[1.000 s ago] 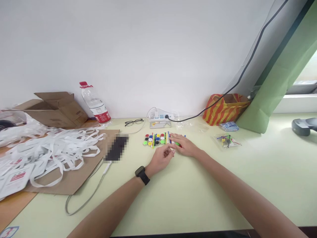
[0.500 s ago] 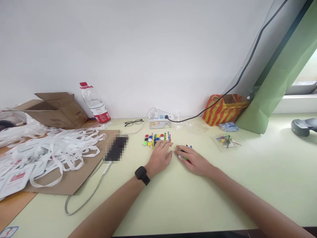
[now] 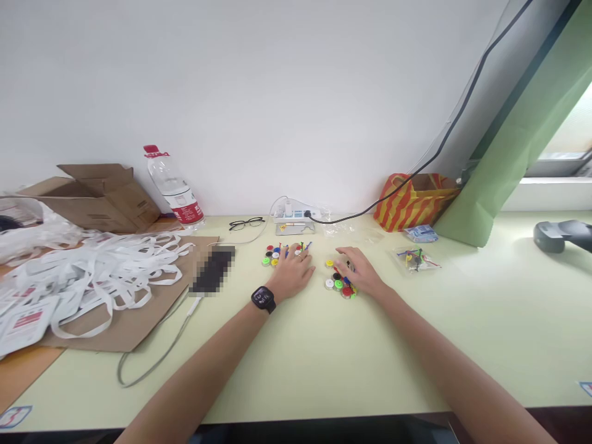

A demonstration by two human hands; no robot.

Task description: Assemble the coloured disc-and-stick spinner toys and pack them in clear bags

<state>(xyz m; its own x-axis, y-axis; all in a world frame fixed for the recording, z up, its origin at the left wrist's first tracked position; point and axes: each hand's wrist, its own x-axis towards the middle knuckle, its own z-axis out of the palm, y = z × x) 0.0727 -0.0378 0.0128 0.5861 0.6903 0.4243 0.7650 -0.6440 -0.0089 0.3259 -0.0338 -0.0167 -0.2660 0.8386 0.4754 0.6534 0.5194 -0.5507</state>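
My left hand (image 3: pixel 293 271), with a black smartwatch (image 3: pixel 263 299) on its wrist, lies palm down with fingers apart over small colourful discs and sticks. A green disc (image 3: pixel 266 261) and a red disc (image 3: pixel 269 248) show beside it; other pieces are under the fingers. To the right, my right hand (image 3: pixel 361 271) arches over a second group, thumb and fingers apart. Near its thumb are a yellow disc (image 3: pixel 329 263), a white disc (image 3: pixel 328 283), a green disc (image 3: pixel 338 285) and a red disc (image 3: pixel 346 292). Its palm hides some pieces.
A clear bag of coloured pieces (image 3: pixel 417 259) lies to the right, before a striped bag (image 3: pixel 414 203). A power strip (image 3: pixel 296 213) and glasses (image 3: pixel 246 223) are at the back. Leftward are a phone (image 3: pixel 213 269), white straps (image 3: pixel 106 277), a bottle (image 3: pixel 178 191) and a cardboard box (image 3: pixel 102 197).
My right hand has shifted slightly up and right, uncovering several coloured discs that it hid before. My left hand remains over the left group, and the camera view has tilted slightly.
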